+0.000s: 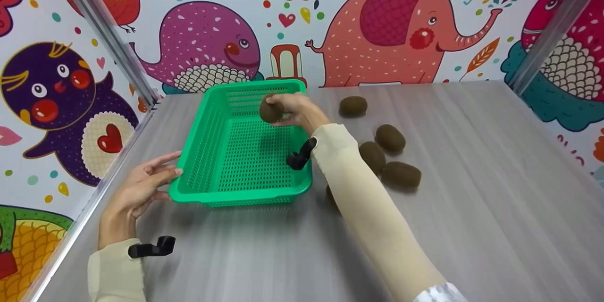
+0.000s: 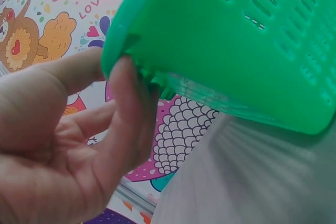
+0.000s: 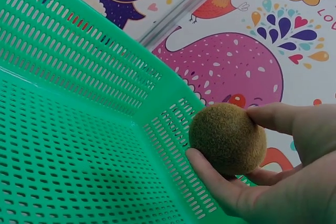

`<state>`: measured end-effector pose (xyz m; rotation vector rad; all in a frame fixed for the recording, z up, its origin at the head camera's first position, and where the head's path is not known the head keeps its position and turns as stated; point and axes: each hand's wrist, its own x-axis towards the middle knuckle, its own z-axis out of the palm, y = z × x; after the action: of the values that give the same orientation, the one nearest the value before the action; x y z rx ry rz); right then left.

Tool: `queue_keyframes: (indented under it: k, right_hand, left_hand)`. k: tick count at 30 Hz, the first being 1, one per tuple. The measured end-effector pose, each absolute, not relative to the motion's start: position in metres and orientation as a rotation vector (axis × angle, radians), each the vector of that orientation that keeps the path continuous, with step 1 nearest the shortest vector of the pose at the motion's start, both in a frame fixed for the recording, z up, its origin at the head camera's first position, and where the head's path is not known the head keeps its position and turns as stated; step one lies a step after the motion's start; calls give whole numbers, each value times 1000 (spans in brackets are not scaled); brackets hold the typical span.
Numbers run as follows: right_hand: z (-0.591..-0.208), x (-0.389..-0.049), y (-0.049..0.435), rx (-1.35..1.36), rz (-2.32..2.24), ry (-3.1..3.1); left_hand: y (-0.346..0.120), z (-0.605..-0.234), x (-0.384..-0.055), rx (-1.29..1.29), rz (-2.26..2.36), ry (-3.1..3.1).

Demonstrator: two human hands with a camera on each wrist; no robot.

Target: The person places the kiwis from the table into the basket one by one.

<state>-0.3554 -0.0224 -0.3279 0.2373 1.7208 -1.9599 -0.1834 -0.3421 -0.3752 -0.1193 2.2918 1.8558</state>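
A green plastic basket (image 1: pixel 240 198) with slotted walls stands on the table. My left hand (image 1: pixel 144 186) grips its rim at the near left corner; in the left wrist view the fingertips and thumb meet the green rim (image 2: pixel 116 30). My right hand (image 1: pixel 297 109) holds a brown fuzzy kiwi (image 1: pixel 271 108) above the far right part of the basket. The right wrist view shows this kiwi (image 3: pixel 227 139) between the thumb and fingers, over the basket's slotted inside.
Right of the basket, several kiwis lie on the grey table (image 1: pixel 476 188): one at the back (image 1: pixel 353 106), a cluster including this kiwi (image 1: pixel 401 176), and one partly hidden kiwi (image 1: pixel 331 198) under the right forearm. Cartoon-printed walls (image 1: pixel 302 23) with metal posts enclose the table.
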Motion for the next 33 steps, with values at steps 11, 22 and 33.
queue_keyframes:
  k: [11,22,33]
  right_hand:
    - [-339,-357,-33,281,-1899,1737]
    - [-343,-359,-33,308,-1912,1766]
    - [-336,-357,-31,292,-1876,1739]
  left_hand:
    - [-345,-374,-184,-139,1825,2289]
    - [-340,-374,-187,-111,1824,2294]
    - [-343,-376,-184,-113,1847,2271]
